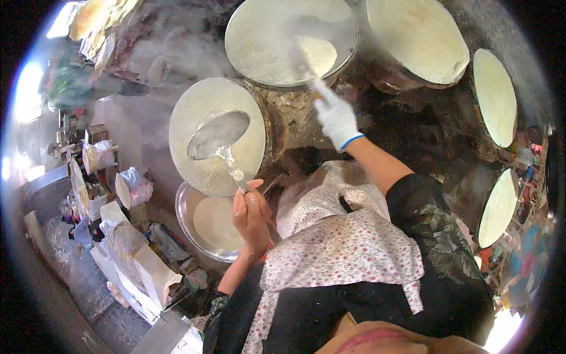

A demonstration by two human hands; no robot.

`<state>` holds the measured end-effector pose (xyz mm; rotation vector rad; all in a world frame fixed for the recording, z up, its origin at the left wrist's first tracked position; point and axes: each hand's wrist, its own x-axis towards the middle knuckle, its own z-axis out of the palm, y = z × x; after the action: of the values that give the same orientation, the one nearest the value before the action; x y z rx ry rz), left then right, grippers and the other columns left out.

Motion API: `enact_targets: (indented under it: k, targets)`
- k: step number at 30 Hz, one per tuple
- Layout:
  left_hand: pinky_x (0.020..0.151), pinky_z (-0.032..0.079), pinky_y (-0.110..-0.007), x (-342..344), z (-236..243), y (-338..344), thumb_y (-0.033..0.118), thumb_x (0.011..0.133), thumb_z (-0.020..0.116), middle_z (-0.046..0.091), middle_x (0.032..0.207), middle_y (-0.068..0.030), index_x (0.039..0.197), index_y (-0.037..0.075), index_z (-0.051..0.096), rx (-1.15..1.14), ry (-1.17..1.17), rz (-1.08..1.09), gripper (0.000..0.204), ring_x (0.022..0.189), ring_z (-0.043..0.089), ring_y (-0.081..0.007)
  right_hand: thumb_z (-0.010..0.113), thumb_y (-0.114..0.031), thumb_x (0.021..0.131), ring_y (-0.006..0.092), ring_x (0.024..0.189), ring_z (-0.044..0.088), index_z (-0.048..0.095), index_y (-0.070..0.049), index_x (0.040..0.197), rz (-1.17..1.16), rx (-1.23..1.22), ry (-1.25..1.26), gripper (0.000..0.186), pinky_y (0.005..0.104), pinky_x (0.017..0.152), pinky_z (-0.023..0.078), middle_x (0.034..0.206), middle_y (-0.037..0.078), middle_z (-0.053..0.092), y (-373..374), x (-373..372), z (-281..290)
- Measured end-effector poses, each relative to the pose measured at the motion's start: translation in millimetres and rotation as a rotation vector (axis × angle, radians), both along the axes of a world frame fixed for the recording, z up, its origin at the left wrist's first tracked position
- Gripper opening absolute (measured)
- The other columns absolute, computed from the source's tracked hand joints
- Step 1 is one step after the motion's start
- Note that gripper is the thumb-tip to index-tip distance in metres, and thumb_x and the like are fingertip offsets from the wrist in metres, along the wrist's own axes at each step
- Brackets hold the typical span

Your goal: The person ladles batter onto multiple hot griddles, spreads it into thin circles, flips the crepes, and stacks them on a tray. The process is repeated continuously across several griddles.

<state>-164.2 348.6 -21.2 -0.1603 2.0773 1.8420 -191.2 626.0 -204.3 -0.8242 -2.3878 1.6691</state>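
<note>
Head view: left hand (252,218) grips a metal ladle (218,135); gloved right hand (338,118) holds a blurred tool (312,74), round griddle (346,59) just beyond.

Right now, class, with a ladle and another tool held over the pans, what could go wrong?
If the pans are hot, the bare left hand could get burned; only the right hand is gloved.
The ladle is above a pale layer, so a drip might mark that.
Haze partly veils the right hand's tool, so it might gouge the surface beneath.
</note>
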Motion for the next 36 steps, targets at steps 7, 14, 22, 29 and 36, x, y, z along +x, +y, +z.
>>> enact_targets:
  k: [7,14,22,29,36]
  targets:
    - [0.048,0.033,-0.023,9,13,58,0.015,0.111,0.045,0.047,0.068,0.0047,0.122,-0.004,0.061,0.030,-0.053,0.065,0.027,0.055,0.039,-0.0034,0.058,-0.022,0.103,0.0401,0.106,0.070,0.057,-0.037,0.147,-0.046,0.191,0.204,0.047,0.0462,0.092,0.057,0.128,0.018,0.069,49,20,4]
    - [0.047,0.031,-0.023,18,17,98,0.020,0.113,0.045,0.045,0.068,0.0052,0.121,-0.001,0.063,-0.010,-0.014,0.097,0.029,0.054,0.038,-0.0043,0.057,-0.029,0.103,0.0399,0.117,0.067,0.061,-0.022,0.145,0.177,0.110,0.061,0.042,0.0427,0.096,0.055,0.129,0.019,0.069,122,3,-10]
    - [0.045,0.028,-0.025,21,20,123,0.022,0.113,0.046,0.041,0.067,0.0049,0.119,0.002,0.064,-0.078,0.101,0.149,0.027,0.052,0.036,-0.0058,0.054,-0.035,0.102,0.0400,0.100,0.072,0.055,-0.037,0.150,0.429,0.108,0.121,0.047,0.0502,0.090,0.057,0.116,0.021,0.072,77,10,36]
    - [0.044,0.028,-0.025,16,17,125,0.022,0.113,0.047,0.041,0.066,0.0050,0.117,0.003,0.064,-0.089,0.058,0.123,0.026,0.052,0.035,-0.0052,0.055,-0.033,0.103,0.0397,0.102,0.072,0.062,-0.030,0.143,0.069,0.128,-0.083,0.040,0.0476,0.089,0.059,0.124,0.014,0.072,122,10,15]
    - [0.045,0.028,-0.024,13,16,147,0.022,0.113,0.047,0.040,0.065,0.0051,0.117,0.003,0.065,-0.046,0.028,0.132,0.027,0.053,0.034,-0.0047,0.066,-0.030,0.100,0.0352,0.118,0.068,0.064,-0.031,0.143,0.173,0.008,-0.198,0.043,0.0386,0.101,0.054,0.132,0.016,0.070,124,12,27]
